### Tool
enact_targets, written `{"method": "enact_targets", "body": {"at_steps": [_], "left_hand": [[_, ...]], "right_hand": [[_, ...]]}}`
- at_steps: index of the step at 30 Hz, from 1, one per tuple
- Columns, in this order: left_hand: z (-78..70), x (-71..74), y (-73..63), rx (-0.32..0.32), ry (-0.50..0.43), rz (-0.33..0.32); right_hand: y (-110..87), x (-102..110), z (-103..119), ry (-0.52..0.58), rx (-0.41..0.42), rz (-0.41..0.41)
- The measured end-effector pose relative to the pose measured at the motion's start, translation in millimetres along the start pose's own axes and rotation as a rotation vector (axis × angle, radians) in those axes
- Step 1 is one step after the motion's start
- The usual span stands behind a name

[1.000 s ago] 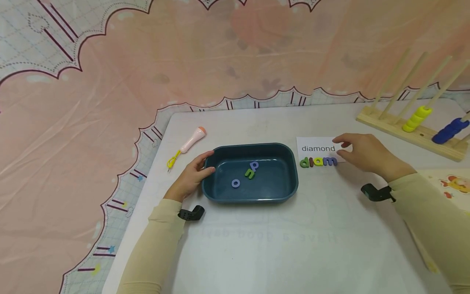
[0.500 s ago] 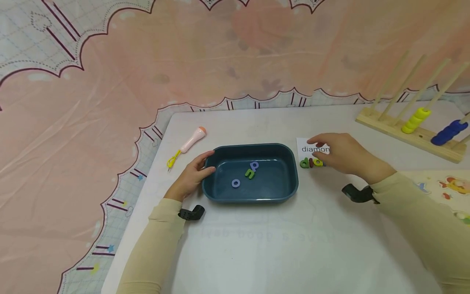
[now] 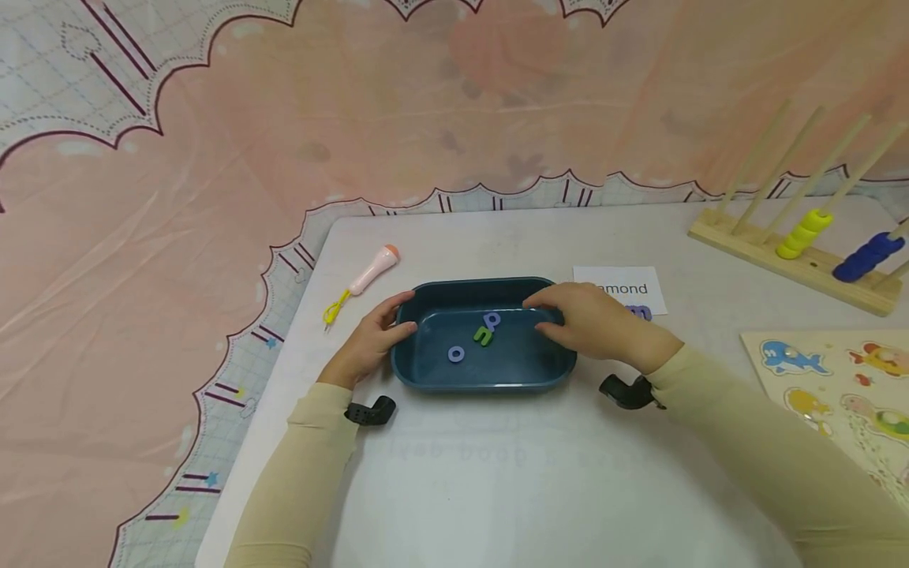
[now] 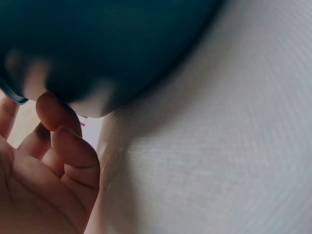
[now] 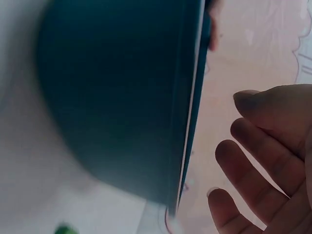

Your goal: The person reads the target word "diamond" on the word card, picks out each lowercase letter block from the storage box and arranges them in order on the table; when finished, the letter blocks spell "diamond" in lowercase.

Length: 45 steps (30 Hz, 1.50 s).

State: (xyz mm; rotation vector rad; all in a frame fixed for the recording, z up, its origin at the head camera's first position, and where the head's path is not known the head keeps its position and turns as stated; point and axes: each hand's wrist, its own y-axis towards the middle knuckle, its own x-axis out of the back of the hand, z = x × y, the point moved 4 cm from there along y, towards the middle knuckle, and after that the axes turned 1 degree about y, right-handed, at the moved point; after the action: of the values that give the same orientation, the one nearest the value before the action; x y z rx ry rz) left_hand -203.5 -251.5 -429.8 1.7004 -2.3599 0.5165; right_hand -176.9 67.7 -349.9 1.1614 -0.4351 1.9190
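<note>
A dark teal tray [image 3: 484,377] stands on the white table. Inside it lie a purple ring-shaped letter o [image 3: 456,354], a green letter n [image 3: 483,337] and a purple letter p or d [image 3: 491,320]. My left hand [image 3: 365,341] holds the tray's left end, thumb over the rim; in the left wrist view its fingers [image 4: 75,161] are bent by the outer wall. Over the tray's right end hovers my right hand [image 3: 604,322], thumb and fingers apart, nothing between them. It partly covers a white word card [image 3: 639,280] and the letter row; a purple m [image 3: 637,313] shows.
A pink-handled tool with a yellow wire-like end [image 3: 369,272] lies left of the tray. At the back right stands a wooden peg rack [image 3: 753,237] with yellow and blue beads. A picture puzzle board [image 3: 781,386] lies to the right, partly under the right forearm.
My right hand has moved left from the word card, across the letter row, to over the tray's right end. My left hand and the tray have stayed in place.
</note>
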Motion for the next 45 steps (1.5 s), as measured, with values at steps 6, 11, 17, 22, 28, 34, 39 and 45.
{"method": "enact_targets", "body": {"at_steps": [6,11,17,22,28,34,39,45], "left_hand": [[-1.4,-0.7,2.2,-0.009,-0.021,0.001],[0.3,-0.5,3.2,-0.009,-0.026,0.003],[1.1,0.7,3.1,-0.003,-0.012,0.009],[-0.6,2.4,1.9,-0.011,0.004,-0.001],[-2.4,1.1,-0.1,-0.009,-0.001,0.003],[-1.5,-1.5,3.2,-0.007,-0.007,0.011],[-6.1,-2.6,2.8,-0.001,-0.007,0.013],[-4.8,-0.8,0.0,0.01,-0.027,0.007]], "right_hand": [[12.2,-15.1,19.3,0.012,0.033,-0.016],[22.3,-33.0,29.0,0.013,0.048,-0.004],[31.7,-51.5,34.5,0.058,0.02,0.037],[39.5,-63.6,36.6,0.063,0.006,0.052],[47.2,-77.3,39.0,0.068,-0.002,0.087],[48.5,-83.8,35.1,0.075,-0.013,0.111],[47.9,-87.1,30.6,0.075,-0.029,0.145],[49.7,-93.5,31.3,0.114,-0.03,0.203]]}}
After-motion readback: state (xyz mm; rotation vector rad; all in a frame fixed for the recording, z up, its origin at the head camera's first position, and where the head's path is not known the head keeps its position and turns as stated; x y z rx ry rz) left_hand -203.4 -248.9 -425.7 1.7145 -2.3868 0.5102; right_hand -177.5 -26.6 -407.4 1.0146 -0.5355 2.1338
